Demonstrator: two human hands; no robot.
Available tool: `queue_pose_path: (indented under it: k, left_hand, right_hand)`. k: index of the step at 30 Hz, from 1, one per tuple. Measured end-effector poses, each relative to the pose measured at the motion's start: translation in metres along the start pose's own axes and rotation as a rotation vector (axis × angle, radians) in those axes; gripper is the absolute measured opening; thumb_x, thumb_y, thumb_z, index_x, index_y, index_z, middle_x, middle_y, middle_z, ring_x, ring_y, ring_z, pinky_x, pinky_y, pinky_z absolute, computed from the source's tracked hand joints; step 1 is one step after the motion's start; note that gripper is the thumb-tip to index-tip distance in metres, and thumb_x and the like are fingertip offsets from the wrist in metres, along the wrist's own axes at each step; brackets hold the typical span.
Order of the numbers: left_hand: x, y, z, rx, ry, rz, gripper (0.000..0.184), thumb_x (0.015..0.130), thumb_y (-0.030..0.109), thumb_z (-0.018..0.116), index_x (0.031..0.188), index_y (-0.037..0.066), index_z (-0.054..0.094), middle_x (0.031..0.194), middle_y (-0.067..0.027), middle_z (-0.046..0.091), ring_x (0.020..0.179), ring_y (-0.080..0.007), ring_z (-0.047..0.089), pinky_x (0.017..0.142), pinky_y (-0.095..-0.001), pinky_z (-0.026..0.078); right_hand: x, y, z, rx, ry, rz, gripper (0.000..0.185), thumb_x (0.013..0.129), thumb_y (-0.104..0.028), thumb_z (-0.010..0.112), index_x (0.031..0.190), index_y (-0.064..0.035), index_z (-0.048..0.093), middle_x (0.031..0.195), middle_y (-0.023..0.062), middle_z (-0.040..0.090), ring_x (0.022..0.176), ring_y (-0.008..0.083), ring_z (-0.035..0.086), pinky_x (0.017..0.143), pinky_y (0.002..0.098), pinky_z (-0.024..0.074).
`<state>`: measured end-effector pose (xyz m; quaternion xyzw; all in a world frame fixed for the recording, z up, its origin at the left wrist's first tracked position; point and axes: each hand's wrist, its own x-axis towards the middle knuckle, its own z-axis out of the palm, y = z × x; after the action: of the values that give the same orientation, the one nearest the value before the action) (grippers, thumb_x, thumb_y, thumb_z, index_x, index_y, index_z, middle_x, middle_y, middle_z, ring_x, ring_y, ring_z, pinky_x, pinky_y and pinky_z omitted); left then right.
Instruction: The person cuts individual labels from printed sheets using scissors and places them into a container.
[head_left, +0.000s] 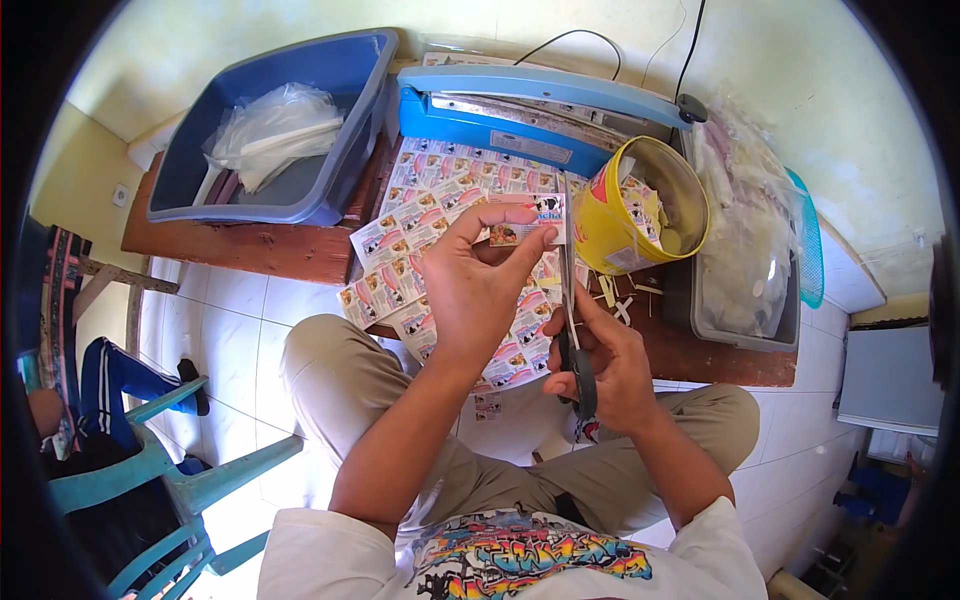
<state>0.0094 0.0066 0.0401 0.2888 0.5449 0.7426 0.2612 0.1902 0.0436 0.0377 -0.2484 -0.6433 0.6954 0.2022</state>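
Note:
Between thumb and fingers, my left hand pinches a small printed label and holds it above the bench. A pair of scissors with dark handles is in my right hand, fingers in the loops. Its blades point away from me, along the label's right edge; whether they touch the paper I cannot tell. Sheets of printed labels lie spread under my hands. Right of the label, a yellow tub leans with paper scraps inside. Thin offcuts lie below the tub.
A blue impulse sealer stands at the back of the wooden bench. At left is a blue basin holding plastic bags. A grey tray with filled plastic bags stands at right. Someone sits near a green chair.

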Motion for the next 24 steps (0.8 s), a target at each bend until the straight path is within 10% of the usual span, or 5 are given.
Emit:
queue_pose_path:
  k: [24]
  left_hand:
    - [-0.0004,-0.0031,0.0009,-0.022,-0.021,-0.015,0.023,0.087,-0.007,0.079,0.106,-0.005,0.068,0.123,-0.0143,0.069,0.09,-0.0172,0.075,0.073,-0.0226,0.062]
  right_hand:
    - [-0.0014,0.0059,0.0026,-0.03,0.02,-0.025,0.11,0.073,-0.012,0.094,0.162,0.0001,0.029,0.119,0.0117,0.06,0.088,0.0123,0.065,0.081,0.0288,0.059]
